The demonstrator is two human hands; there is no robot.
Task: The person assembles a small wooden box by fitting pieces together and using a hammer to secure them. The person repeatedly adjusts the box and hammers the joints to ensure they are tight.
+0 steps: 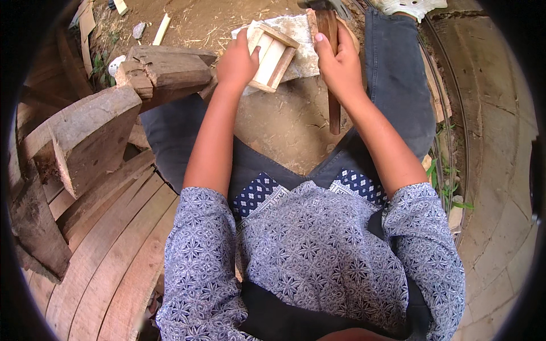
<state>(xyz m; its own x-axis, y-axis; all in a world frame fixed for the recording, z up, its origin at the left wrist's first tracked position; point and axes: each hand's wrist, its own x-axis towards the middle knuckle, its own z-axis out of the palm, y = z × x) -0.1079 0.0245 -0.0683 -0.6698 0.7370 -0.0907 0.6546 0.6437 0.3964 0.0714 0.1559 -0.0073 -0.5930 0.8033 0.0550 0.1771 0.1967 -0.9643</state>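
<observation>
At upper centre, your left hand [236,65] pinches the small wooden box [272,59], likely steadying it above the pale slab [305,48]; your right hand [344,65] wraps the hammer [328,25] near its head, probably for control.

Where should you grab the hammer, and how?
Probably low on the hammer's wooden handle, below where the right hand grips it. I'd come from the person's right side and wrap the fingers around: that part is narrow, straight and bare, and points back toward the person. The dark hammer head is at the far end.
</observation>
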